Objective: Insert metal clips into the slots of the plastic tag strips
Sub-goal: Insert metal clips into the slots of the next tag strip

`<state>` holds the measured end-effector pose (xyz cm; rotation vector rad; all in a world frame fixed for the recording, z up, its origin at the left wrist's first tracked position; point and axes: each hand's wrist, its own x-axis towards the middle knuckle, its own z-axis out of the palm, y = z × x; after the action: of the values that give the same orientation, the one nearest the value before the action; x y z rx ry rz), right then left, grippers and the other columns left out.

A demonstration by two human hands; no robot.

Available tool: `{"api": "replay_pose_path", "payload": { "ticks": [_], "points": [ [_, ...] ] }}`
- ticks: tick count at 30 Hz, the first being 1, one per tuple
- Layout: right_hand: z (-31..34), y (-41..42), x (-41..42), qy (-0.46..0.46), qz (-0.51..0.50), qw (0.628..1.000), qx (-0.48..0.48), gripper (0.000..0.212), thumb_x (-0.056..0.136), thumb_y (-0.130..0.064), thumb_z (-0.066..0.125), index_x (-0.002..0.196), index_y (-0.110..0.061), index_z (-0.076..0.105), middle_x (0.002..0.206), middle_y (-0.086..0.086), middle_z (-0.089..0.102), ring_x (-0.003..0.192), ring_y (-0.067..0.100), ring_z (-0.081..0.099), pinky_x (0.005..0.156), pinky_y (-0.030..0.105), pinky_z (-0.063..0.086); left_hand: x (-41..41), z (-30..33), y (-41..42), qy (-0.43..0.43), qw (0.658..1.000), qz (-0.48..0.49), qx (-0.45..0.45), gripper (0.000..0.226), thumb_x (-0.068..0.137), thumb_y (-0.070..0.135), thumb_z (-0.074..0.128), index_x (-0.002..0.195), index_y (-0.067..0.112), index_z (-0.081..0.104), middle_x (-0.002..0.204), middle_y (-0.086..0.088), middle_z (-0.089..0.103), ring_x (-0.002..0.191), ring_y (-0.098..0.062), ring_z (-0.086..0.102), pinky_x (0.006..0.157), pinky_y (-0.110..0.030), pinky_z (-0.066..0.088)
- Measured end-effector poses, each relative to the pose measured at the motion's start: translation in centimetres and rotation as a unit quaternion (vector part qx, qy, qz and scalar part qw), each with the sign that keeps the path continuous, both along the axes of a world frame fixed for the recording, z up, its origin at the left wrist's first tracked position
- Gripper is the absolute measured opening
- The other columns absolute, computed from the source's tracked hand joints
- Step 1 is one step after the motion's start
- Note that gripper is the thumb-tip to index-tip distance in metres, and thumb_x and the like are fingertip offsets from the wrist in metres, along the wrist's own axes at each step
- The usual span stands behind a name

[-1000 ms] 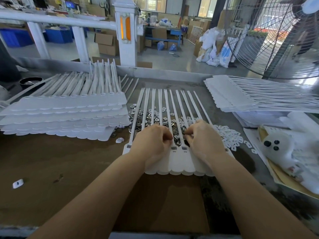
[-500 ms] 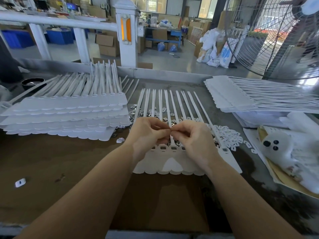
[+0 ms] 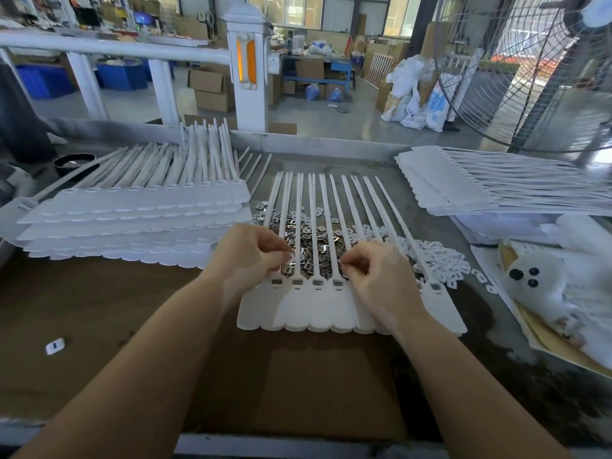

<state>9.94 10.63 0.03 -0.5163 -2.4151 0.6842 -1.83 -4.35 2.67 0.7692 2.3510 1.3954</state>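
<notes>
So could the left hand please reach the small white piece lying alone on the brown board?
Probably yes: the white piece lies on the left hand's side, with bare board between.

Hands parted over the tag sheet

The left hand [image 3: 246, 256] and right hand [image 3: 376, 276], fingertips together at frame centre half a second ago, drew apart to the sheet's sides, uncovering slots in the middle of the tag strips [image 3: 318, 306]; each kept fingers pinched, contents unclear.

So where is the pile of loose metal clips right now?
In the head view, the metal clips lie mid-table under the fanned tag strips, just beyond both hands, right of the stacked strips.
</notes>
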Motion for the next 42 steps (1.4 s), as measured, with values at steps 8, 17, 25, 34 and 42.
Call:
{"api": "replay_pose_path", "payload": {
  "ticks": [8,17,25,34,42],
  "points": [
    [-0.7,0.0,0.0,0.02,-0.002,0.999,0.025,0.009,0.082,-0.006,0.065,0.086,-0.013,0.07,0.083,-0.008,0.059,0.081,0.011,0.056,0.081,0.026,0.047,-1.1,0.7,-1.8,0.036,0.994,-0.025,-0.1,0.008,0.084,0.011,0.067,0.089,0.011,0.073,0.08,-0.004,0.068,0.068,-0.01,0.054,0.066,-0.022,0.045],
    [-0.8,-0.1,0.0,0.013,-0.002,0.999,0.035,0.008,0.084,-0.009,0.064,0.087,-0.014,0.07,0.084,-0.011,0.055,0.082,0.009,0.053,0.079,0.021,0.042,-2.0,1.8,-2.6,0.028,0.978,-0.075,-0.193,0.005,0.083,0.009,0.067,0.081,0.01,0.072,0.058,-0.001,0.06,0.049,-0.008,0.049,0.049,-0.014,0.04],
    [-0.6,-0.2,0.1,0.01,-0.003,0.999,0.03,0.008,0.084,-0.01,0.064,0.087,-0.014,0.07,0.084,-0.01,0.055,0.084,0.012,0.055,0.083,0.029,0.046,-2.2,1.9,-2.3,0.047,0.976,-0.077,-0.197,0.013,0.078,0.009,0.073,0.069,0.019,0.069,0.064,0.005,0.063,0.061,-0.007,0.055,0.052,-0.014,0.04],
    [-0.7,-0.2,0.1,0.012,-0.002,1.0,0.021,0.007,0.084,-0.01,0.064,0.086,-0.015,0.069,0.083,-0.01,0.055,0.084,0.012,0.054,0.083,0.029,0.046,-2.8,1.8,-2.1,0.059,0.969,-0.078,-0.227,0.018,0.071,0.018,0.08,0.077,0.019,0.063,0.073,0.003,0.062,0.066,-0.011,0.058,0.056,-0.019,0.043],
    [-0.7,-0.1,0.0,0.008,-0.003,1.0,0.016,0.007,0.084,-0.011,0.064,0.085,-0.016,0.069,0.082,-0.012,0.053,0.083,0.011,0.053,0.082,0.027,0.044,-2.7,1.5,-2.3,0.026,0.972,-0.074,-0.22,0.014,0.075,0.016,0.077,0.079,0.013,0.064,0.074,-0.004,0.061,0.064,-0.013,0.055,0.055,-0.02,0.047]
  ]
}}
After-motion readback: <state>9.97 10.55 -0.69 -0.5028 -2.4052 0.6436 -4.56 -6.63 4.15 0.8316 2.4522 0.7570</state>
